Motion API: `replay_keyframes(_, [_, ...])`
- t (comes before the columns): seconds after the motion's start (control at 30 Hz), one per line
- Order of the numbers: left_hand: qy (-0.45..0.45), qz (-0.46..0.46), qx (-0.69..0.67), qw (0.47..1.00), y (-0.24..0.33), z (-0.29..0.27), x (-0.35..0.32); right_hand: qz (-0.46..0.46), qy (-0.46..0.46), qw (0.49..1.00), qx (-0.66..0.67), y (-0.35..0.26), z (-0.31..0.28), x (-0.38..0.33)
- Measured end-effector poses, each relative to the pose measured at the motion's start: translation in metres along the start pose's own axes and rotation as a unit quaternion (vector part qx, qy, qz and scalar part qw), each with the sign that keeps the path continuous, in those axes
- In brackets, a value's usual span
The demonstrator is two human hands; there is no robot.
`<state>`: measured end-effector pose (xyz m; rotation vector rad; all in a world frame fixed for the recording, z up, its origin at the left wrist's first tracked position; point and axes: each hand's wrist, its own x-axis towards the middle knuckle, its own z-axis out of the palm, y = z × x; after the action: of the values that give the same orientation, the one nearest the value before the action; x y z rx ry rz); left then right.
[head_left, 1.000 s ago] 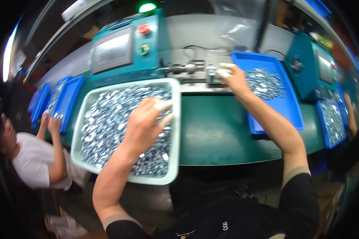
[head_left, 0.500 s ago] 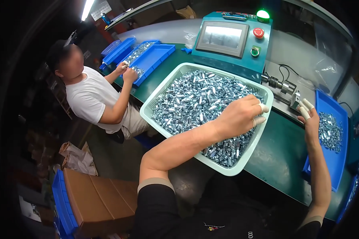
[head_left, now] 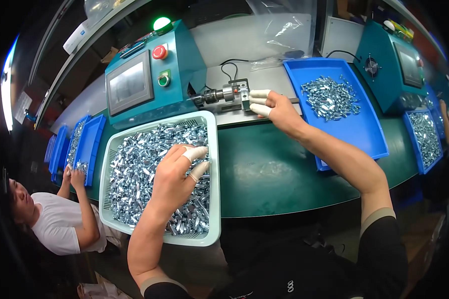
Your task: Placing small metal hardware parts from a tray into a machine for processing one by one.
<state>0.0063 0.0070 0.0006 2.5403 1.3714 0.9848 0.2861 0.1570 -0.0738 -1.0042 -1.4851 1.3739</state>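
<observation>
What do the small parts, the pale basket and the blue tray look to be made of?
Small parts: likely plated metal; bright silvery glints. Basket: probably moulded plastic, matte pale green, with slotted walls and rounded rim. Blue tray: likely plastic too; uniform smooth blue with a soft sheen.

Long dark-green worktop point(head_left: 279, 174) runs under and past both hands, with a teal control box with screen and red button point(head_left: 144, 79) behind the left one, a green dome lamp point(head_left: 161, 23) lit on top. A second teal box point(head_left: 399, 65) stands beyond the right hand; clear plastic sheeting point(head_left: 279, 30) hangs behind. Bright strip light point(head_left: 7, 94) far left above a seated co-worker in white shirt point(head_left: 60, 224).
</observation>
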Motion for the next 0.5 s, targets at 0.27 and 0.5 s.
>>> replay_keyframes(0.27, [-0.001, -0.003, 0.010, 1.000, 0.004, 0.000, -0.001, -0.008, -0.004, 1.000, -0.013, -0.001, 0.009, 0.003])
replay_keyframes(0.5, [-0.012, -0.004, 0.015, 1.000, 0.004, 0.001, -0.001, -0.009, -0.005, 1.000, -0.007, -0.003, 0.014, 0.007])
